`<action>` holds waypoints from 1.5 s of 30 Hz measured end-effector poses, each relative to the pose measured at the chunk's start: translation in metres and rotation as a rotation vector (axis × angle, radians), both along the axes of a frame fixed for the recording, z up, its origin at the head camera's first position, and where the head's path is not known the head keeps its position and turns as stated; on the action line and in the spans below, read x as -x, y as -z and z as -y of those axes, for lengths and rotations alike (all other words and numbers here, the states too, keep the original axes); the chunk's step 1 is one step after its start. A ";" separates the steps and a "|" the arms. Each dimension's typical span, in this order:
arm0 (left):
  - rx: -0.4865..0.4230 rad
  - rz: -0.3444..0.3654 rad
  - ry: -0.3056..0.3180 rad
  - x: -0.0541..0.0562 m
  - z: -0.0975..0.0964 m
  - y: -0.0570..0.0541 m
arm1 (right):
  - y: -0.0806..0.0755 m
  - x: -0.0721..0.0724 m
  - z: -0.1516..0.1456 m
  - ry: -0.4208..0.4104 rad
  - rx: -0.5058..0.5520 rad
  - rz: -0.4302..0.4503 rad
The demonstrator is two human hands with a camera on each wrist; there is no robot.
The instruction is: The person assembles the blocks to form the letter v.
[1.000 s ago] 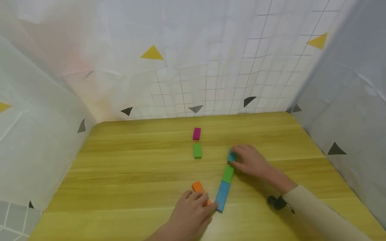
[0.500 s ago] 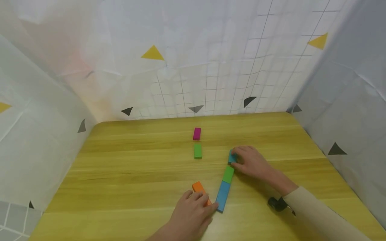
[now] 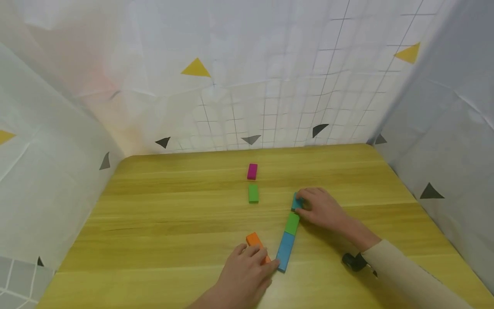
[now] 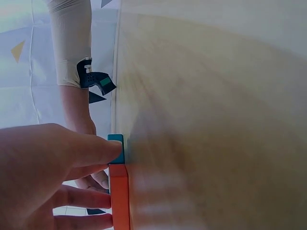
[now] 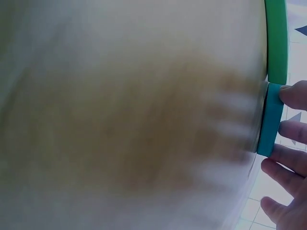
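Orange (image 3: 253, 239), blue (image 3: 285, 252) and green (image 3: 292, 224) blocks lie flat on the wooden table, the blue and green end to end in a slanting line. My left hand (image 3: 244, 274) rests over the orange block with nearly straight fingers; its thumb touches the blue block's near end. In the left wrist view, the fingers lie along the orange block (image 4: 120, 196). At the line's far end, my right hand (image 3: 323, 209) pinches a smaller-looking blue block (image 3: 296, 202) between thumb and fingers. The right wrist view shows that block (image 5: 271, 120) close against the green one (image 5: 277, 43).
Another green block (image 3: 253, 194) and a magenta block (image 3: 252, 171) lie farther back, left of the line. A black wrist camera (image 3: 353, 261) hangs under the right sleeve (image 3: 409, 274). White patterned sheets (image 3: 239, 86) enclose the table's back and sides.
The right hand has shifted very slightly toward me with the small blue block, closer to the green one. My left hand has stayed in place.
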State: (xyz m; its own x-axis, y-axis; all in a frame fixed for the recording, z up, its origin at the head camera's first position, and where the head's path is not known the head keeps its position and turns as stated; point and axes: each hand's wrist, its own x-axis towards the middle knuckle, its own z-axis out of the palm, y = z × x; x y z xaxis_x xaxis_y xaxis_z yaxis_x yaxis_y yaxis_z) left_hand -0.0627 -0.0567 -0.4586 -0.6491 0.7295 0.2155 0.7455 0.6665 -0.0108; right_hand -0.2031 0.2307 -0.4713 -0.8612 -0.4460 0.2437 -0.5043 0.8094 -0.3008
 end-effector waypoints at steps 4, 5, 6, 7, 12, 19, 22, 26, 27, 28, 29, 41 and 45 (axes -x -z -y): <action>-0.004 0.001 0.003 0.001 0.000 0.000 | 0.000 0.000 0.000 0.001 0.003 -0.001; -0.005 0.000 0.005 0.001 0.000 0.000 | 0.000 0.000 0.000 0.000 0.004 -0.001; -0.008 -0.002 0.006 0.001 0.000 0.000 | 0.000 0.000 0.000 -0.001 0.006 0.000; -0.009 -0.003 0.007 0.001 0.000 0.000 | 0.000 0.000 0.000 0.000 0.008 0.003; -0.007 -0.004 0.007 0.001 0.001 0.000 | -0.001 0.000 0.001 -0.001 0.009 0.010; 0.000 0.016 0.002 0.000 0.001 -0.001 | -0.002 -0.002 0.002 -0.003 0.016 0.013; 0.010 0.026 -0.001 0.000 0.001 -0.001 | -0.001 -0.002 0.002 -0.005 0.018 0.012; 0.018 0.032 -0.003 0.000 0.001 -0.001 | -0.001 -0.002 0.002 -0.005 0.024 0.008; 0.020 0.033 -0.003 0.000 0.001 -0.001 | -0.001 -0.002 0.002 -0.006 0.026 0.007; 0.019 0.033 -0.004 0.000 0.001 -0.001 | -0.001 -0.003 0.002 -0.005 0.027 0.006; 0.019 0.034 -0.004 0.000 0.001 -0.001 | -0.001 -0.003 0.002 -0.003 0.027 0.008; 0.015 0.009 -0.005 0.001 0.000 0.000 | -0.002 0.000 0.002 -0.004 0.007 -0.006; 0.012 0.014 -0.002 0.001 0.001 0.000 | -0.004 -0.001 0.003 -0.023 0.021 -0.019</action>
State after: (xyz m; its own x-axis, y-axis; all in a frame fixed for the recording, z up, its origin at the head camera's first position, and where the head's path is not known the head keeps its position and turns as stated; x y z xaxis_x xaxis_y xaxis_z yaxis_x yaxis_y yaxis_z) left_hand -0.0635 -0.0573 -0.4589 -0.6537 0.7305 0.1978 0.7441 0.6680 -0.0080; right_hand -0.2020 0.2282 -0.4675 -0.8461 -0.4603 0.2688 -0.5283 0.7913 -0.3077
